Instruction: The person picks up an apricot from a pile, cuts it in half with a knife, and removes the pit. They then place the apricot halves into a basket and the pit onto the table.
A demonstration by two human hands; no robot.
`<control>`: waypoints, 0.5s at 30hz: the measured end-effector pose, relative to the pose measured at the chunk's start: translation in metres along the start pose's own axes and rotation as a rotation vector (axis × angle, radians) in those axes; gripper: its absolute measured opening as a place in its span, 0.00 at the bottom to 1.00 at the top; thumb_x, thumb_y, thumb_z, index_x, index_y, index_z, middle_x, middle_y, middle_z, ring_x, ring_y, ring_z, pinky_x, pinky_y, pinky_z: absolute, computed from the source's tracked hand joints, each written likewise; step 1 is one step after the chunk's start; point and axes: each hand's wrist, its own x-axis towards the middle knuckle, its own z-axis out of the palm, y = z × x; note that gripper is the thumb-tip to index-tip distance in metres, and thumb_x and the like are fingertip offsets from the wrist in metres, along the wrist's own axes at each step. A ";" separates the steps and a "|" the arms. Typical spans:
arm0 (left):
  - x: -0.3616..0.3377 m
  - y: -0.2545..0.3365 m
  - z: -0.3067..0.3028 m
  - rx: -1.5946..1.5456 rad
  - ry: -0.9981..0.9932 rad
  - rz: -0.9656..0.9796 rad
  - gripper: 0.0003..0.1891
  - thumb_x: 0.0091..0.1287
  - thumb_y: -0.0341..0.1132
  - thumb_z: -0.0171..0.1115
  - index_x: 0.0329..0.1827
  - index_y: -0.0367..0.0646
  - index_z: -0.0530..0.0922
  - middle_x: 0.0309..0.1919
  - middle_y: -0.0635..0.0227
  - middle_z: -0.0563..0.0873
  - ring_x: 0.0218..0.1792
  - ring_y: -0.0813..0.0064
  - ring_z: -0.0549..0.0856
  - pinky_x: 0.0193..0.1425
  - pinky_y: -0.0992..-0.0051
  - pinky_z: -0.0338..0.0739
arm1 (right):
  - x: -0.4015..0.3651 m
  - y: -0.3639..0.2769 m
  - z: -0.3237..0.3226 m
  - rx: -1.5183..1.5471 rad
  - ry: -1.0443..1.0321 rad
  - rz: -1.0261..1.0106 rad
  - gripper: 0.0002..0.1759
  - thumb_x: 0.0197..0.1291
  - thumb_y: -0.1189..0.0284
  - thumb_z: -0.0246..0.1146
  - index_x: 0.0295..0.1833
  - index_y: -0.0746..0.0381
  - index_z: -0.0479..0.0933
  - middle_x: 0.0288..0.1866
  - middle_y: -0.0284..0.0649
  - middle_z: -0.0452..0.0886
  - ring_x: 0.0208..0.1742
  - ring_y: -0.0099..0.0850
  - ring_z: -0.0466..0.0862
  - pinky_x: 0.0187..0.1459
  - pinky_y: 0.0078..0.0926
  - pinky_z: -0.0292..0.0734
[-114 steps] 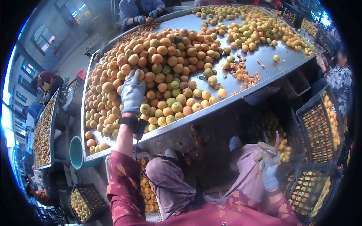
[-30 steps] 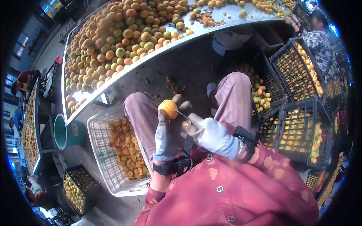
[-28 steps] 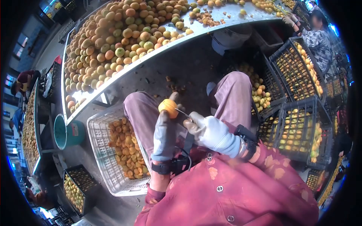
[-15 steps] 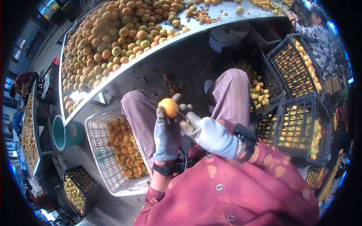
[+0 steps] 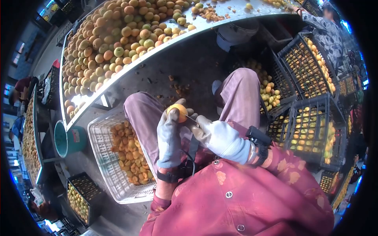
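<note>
An orange-yellow apricot (image 5: pixel 178 112) is held between the fingers of my left hand (image 5: pixel 170 135), which wears a white glove with grey fingertips. My right hand (image 5: pixel 218 135), gloved the same way, is closed on a small thin blade (image 5: pixel 191 118) whose end meets the fruit's right side. Both hands are above my lap, between my knees. To the left of my leg, a white plastic basket (image 5: pixel 103 151) holds many split apricot pieces (image 5: pixel 132 157). Ahead, whole apricots (image 5: pixel 114 43) are heaped on a metal-edged table (image 5: pixel 157 50).
Black crates of apricots (image 5: pixel 311 126) stand at the right, and another (image 5: pixel 84 196) at lower left. A teal bucket (image 5: pixel 71 139) is by the table's left leg. A white bucket (image 5: pixel 236 35) sits under the table. A co-worker in patterned sleeves (image 5: pixel 325 33) is at upper right.
My left hand has tilted and shifted slightly, turning the apricot so that its fingers cover more of it. The blade remains at the fruit. The co-worker's arm has moved a little.
</note>
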 end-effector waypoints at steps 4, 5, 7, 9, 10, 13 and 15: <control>0.001 -0.003 -0.002 -0.045 -0.011 -0.164 0.27 0.75 0.50 0.55 0.64 0.34 0.73 0.44 0.61 0.85 0.44 0.75 0.84 0.54 0.75 0.78 | 0.000 0.006 0.006 -0.001 0.009 0.015 0.17 0.69 0.60 0.58 0.53 0.63 0.74 0.22 0.55 0.79 0.27 0.52 0.83 0.25 0.47 0.76; 0.002 -0.002 -0.003 -0.072 -0.005 -0.230 0.25 0.74 0.48 0.58 0.64 0.37 0.74 0.44 0.63 0.85 0.44 0.77 0.84 0.52 0.77 0.78 | 0.000 0.009 0.007 -0.027 -0.001 0.014 0.17 0.69 0.60 0.58 0.52 0.63 0.74 0.22 0.55 0.79 0.28 0.52 0.83 0.25 0.46 0.76; 0.004 -0.003 -0.007 0.202 0.040 -0.106 0.23 0.74 0.46 0.57 0.64 0.39 0.75 0.44 0.65 0.85 0.43 0.79 0.83 0.51 0.78 0.77 | 0.001 0.015 0.004 -0.053 -0.015 0.012 0.17 0.69 0.61 0.58 0.50 0.64 0.73 0.22 0.55 0.79 0.28 0.53 0.83 0.26 0.46 0.77; 0.003 -0.001 -0.001 0.441 0.113 0.009 0.18 0.75 0.39 0.55 0.63 0.42 0.77 0.41 0.71 0.84 0.40 0.84 0.80 0.48 0.81 0.75 | 0.003 0.021 -0.001 -0.057 -0.075 -0.060 0.16 0.69 0.60 0.57 0.46 0.64 0.72 0.22 0.55 0.79 0.29 0.52 0.84 0.27 0.46 0.77; 0.002 0.000 -0.001 0.441 0.111 0.005 0.18 0.75 0.39 0.55 0.63 0.42 0.77 0.41 0.71 0.84 0.40 0.84 0.80 0.48 0.81 0.75 | 0.002 0.020 -0.002 -0.057 -0.075 -0.055 0.16 0.69 0.60 0.57 0.46 0.64 0.72 0.22 0.55 0.79 0.29 0.52 0.84 0.27 0.46 0.77; -0.001 0.002 -0.003 0.505 0.075 -0.055 0.18 0.74 0.41 0.57 0.60 0.41 0.79 0.40 0.72 0.83 0.37 0.86 0.79 0.43 0.83 0.75 | 0.003 0.009 -0.008 -0.079 -0.104 -0.027 0.16 0.70 0.59 0.56 0.43 0.63 0.70 0.22 0.54 0.79 0.30 0.52 0.84 0.29 0.45 0.78; -0.003 0.000 0.001 0.318 0.080 -0.087 0.21 0.74 0.49 0.57 0.55 0.39 0.81 0.33 0.76 0.81 0.28 0.89 0.75 0.31 0.87 0.70 | 0.002 0.004 -0.011 -0.055 -0.120 0.004 0.17 0.71 0.58 0.55 0.43 0.63 0.70 0.22 0.53 0.80 0.29 0.52 0.84 0.28 0.45 0.78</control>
